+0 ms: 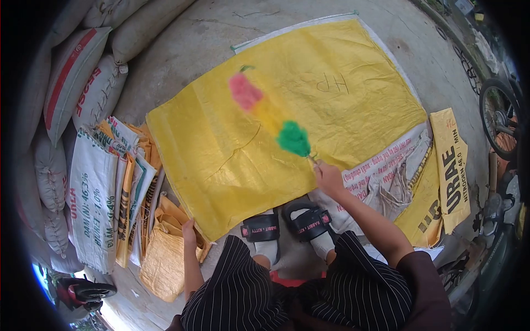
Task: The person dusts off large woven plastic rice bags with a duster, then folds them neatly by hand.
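right hand (329, 177) closed around thin handle of a duster (269, 113), just off the lower right edge of the yellow sack (309, 110). duster over the middle of the yellow sack, blurred; pink tuft at far end, yellow in between, green tuft nearest the hand. can't tell if touching the sack or held above it.

left hand (189, 227) down at the near corner of the yellow sack, fingers bent onto its edge; pinching or just pressing, cannot tell.

yellow sack spread flat on concrete floor (182, 44), "hp" handwritten toward its far right part. white-edged sack under it, showing at far edge.

left of the yellow sack: stack of folded sacks (118, 187), printed white, orange and yellow ones, on the floor. further left: filled sacks (72, 77) piled up.

right of the yellow sack: crumpled white printed sack (386, 176), then a yellow fertiliser sack (450, 165) with black lettering. bicycle wheel (499, 118) beyond that, at the edge of view.

just below the yellow sack's near edge: two black sandals (287, 223) with white socks, striped trousers (298, 292).
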### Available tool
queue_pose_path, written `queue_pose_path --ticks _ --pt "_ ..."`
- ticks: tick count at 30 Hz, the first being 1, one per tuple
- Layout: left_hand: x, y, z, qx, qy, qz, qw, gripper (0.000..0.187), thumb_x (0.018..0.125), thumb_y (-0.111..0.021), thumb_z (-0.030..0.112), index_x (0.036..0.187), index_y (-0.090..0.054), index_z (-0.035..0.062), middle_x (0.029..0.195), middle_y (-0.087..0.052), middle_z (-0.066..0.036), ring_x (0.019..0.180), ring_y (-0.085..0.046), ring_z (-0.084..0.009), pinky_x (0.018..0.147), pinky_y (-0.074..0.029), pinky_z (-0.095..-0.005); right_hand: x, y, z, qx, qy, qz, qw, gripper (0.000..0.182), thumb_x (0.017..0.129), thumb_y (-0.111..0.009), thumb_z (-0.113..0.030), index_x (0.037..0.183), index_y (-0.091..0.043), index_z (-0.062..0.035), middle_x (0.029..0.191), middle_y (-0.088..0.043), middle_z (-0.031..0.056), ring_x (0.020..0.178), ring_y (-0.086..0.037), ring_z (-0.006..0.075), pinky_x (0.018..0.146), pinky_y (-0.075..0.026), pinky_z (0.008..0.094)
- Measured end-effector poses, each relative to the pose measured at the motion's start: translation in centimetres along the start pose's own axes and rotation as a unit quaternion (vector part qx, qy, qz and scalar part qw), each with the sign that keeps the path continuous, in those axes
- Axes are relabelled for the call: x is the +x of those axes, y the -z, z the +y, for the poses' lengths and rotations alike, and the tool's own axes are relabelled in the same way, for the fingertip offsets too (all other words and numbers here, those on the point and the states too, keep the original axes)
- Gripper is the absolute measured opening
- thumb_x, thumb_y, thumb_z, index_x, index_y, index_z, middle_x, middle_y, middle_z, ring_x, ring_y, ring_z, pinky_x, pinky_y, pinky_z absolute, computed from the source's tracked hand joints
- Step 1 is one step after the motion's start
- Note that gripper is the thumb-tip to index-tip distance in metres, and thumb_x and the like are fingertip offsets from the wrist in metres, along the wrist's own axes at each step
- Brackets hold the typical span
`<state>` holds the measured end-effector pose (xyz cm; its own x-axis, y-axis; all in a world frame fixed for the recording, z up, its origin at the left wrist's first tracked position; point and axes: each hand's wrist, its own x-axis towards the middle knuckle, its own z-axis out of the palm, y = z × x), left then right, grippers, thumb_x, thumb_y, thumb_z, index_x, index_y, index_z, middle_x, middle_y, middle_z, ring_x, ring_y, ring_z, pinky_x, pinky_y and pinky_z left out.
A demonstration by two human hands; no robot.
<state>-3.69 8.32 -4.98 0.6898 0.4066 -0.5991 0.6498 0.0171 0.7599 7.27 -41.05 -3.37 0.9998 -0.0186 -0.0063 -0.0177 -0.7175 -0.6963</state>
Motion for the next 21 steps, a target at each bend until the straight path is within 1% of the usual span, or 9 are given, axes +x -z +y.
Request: queue_pose_path --ticks 4,5,7,10,12,14,16,18,21 --pt "1.1 1.8 -1.1 0.000 0.053 -0.027 0.998 0.027 0.087 -0.043 0.019 0.086 -0.059 -0.0032 0.080 -0.060 -0.007 0.071 -0.059 -0.0159 0.064 -0.047 -0.0278 -3.1 -7.2 -5.8 -0.067 0.188 -0.279 0.939 0.025 0.085 -0.046 -0.027 0.074 -0.054 -0.0063 0.061 -0.058 0.0157 0.058 -0.059 0.0335 0.050 -0.044 0.0454" --pt "-0.3 0.3 0.9 -0.074 0.057 -0.040 0.995 0.030 0.087 -0.041 0.018 0.096 -0.057 -0.0066 0.088 -0.061 -0.011 0.079 -0.060 -0.0204 0.071 -0.048 -0.0309 -3.2 -8.4 -5.0 -0.062 0.184 -0.275 0.942 0.025 0.085 -0.046 -0.027 0.074 -0.054 -0.0063 0.061 -0.058 0.0157 0.058 -0.059 0.0335 0.050 -0.044 0.0454" --pt "-0.2 1.0 0.3 -0.103 0.057 -0.047 0.992 0.032 0.086 -0.040 0.017 0.100 -0.055 -0.0081 0.094 -0.060 -0.014 0.084 -0.059 -0.0225 0.075 -0.047 -0.0323 -2.6 -8.9 -3.6 -0.131 0.189 -0.243 0.942 0.028 0.085 -0.047 -0.033 0.075 -0.053 -0.0081 0.055 -0.057 0.0117 0.050 -0.058 0.0305 0.045 -0.044 0.0416" --pt "0.0 2.2 -0.8 -0.141 0.064 -0.072 0.985 0.037 0.085 -0.039 0.015 0.107 -0.051 -0.0116 0.105 -0.057 -0.020 0.095 -0.056 -0.0272 0.084 -0.045 -0.0351 1.9 -5.3 1.3 -0.213 0.136 -0.150 0.956 0.027 0.085 -0.047 -0.032 0.074 -0.052 -0.0081 0.056 -0.057 0.0113 0.051 -0.059 0.0293 0.043 -0.044 0.0407" --pt "-0.3 2.5 -1.1 -0.194 0.070 -0.100 0.973 0.037 0.085 -0.038 0.015 0.107 -0.052 -0.0114 0.105 -0.057 -0.019 0.095 -0.056 -0.0269 0.085 -0.044 -0.0348 4.6 -0.8 6.2 -0.272 0.048 -0.064 0.959 0.024 0.086 -0.047 -0.030 0.075 -0.051 -0.0084 0.057 -0.057 0.0121 0.051 -0.058 0.0307 0.044 -0.044 0.0427" --pt "0.6 3.5 -2.3 -0.200 0.082 -0.088 0.972 0.036 0.085 -0.038 0.015 0.106 -0.052 -0.0117 0.104 -0.057 -0.019 0.095 -0.056 -0.0268 0.085 -0.044 -0.0346 6.5 5.9 10.8 -0.272 -0.100 0.013 0.957 0.026 0.087 -0.044 -0.030 0.081 -0.052 -0.0059 0.066 -0.059 0.0182 0.063 -0.058 0.0369 0.055 -0.045 0.0471" --pt "1.6 4.5 -3.6 -0.210 0.093 -0.074 0.970 0.036 0.085 -0.038 0.014 0.106 -0.052 -0.0120 0.104 -0.057 -0.018 0.096 -0.056 -0.0268 0.085 -0.043 -0.0344 7.0 12.4 15.1 -0.293 -0.253 0.094 0.917 0.029 0.090 -0.039 -0.031 0.091 -0.056 -0.0074 0.077 -0.060 0.0212 0.074 -0.059 0.0389 0.062 -0.046 0.0484" --pt "2.4 5.4 -4.3 -0.169 0.084 -0.073 0.979 0.037 0.085 -0.040 0.014 0.107 -0.052 -0.0123 0.104 -0.058 -0.017 0.094 -0.056 -0.0248 0.085 -0.043 -0.0326 7.0 17.4 18.2 -0.250 -0.444 0.174 0.842 0.034 0.088 -0.038 -0.032 0.106 -0.058 -0.0107 0.094 -0.061 0.0211 0.091 -0.058 0.0387 0.076 -0.046 0.0454" --pt "2.3 5.3 -3.4 -0.053 0.042 -0.073 0.995 0.033 0.084 -0.043 0.014 0.107 -0.053 -0.0086 0.100 -0.059 -0.012 0.091 -0.056 -0.0210 0.084 -0.042 -0.0305 7.7 20.8 23.8 -0.253 -0.512 0.173 0.802 0.033 0.088 -0.039 -0.025 0.105 -0.058 -0.0046 0.098 -0.062 0.0181 0.094 -0.058 0.0349 0.079 -0.047 0.0431"
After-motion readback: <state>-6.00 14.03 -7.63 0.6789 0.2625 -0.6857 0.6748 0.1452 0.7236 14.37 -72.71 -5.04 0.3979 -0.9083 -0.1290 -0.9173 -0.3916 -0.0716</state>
